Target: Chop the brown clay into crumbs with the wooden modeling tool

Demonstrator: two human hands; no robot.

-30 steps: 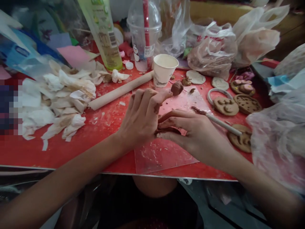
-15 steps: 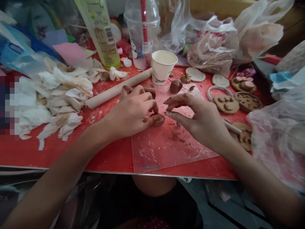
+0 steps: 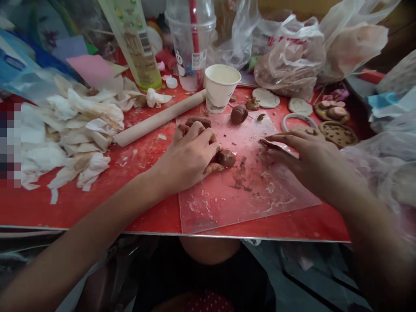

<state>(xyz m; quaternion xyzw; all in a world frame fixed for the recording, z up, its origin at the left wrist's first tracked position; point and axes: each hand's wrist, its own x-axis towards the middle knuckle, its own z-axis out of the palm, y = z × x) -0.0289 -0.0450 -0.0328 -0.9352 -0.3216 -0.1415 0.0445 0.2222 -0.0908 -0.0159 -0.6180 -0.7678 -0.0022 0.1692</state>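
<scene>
My left hand (image 3: 196, 158) is closed on a small brown clay lump (image 3: 226, 158) just above the clear plastic sheet (image 3: 211, 212). Beside its knuckles lies a darker brown clay piece (image 3: 198, 122), partly hidden by the fingers. My right hand (image 3: 308, 162) hovers over the sheet's right side, its fingers stretched out and the tips smeared with brown clay. I make out nothing held in it. A round brown clay ball (image 3: 239, 114) rests at the back of the sheet, with clay crumbs (image 3: 242, 173) scattered in front.
A paper cup (image 3: 222, 89) stands behind the sheet, next to a rolling pin (image 3: 159, 119). Crumpled tissues (image 3: 78, 130) fill the left. On the right are a ring (image 3: 300, 118), a decorated clay disc (image 3: 338, 133) and plastic bags (image 3: 289, 56). A bottle (image 3: 133, 47) stands behind.
My right hand has moved right, away from my left hand, and now covers part of the clay discs there. The lump at my left hand shows more fully and sits slightly further right.
</scene>
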